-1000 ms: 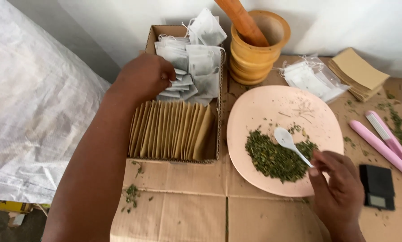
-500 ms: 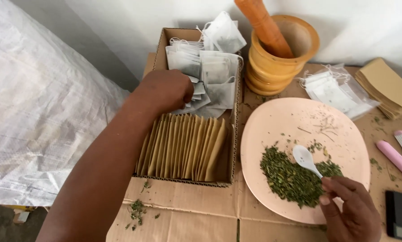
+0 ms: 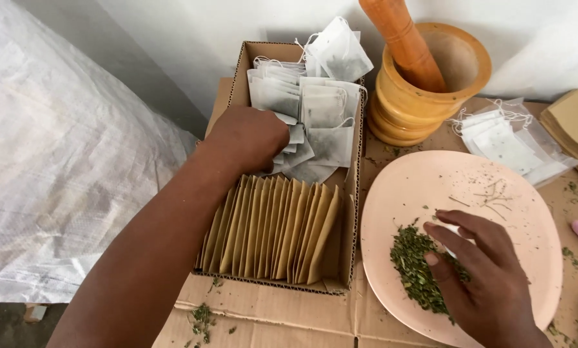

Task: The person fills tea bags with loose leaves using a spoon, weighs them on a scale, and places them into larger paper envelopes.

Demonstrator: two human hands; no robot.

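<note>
I see left hand (image 3: 250, 138) reaching into cardboard box (image 3: 237, 71), fingers curled down among white tea bags (image 3: 308, 106) — whether pinching one, cannot tell, fingertips hidden. Right hand (image 3: 476, 270) lies palm down over pink plate (image 3: 527, 212), fingers spread loosely over dried green herb pile (image 3: 414, 270), covering part of it. Row of tan paper envelopes (image 3: 276, 229) stands upright in box front, just beside left wrist. Wooden mortar (image 3: 418, 96) with orange pestle (image 3: 405, 38) behind plate — smooth, turned rings. Clear bag of empty sachets (image 3: 501, 138) beside mortar. Woven white sack (image 3: 63, 161) far left.
</note>
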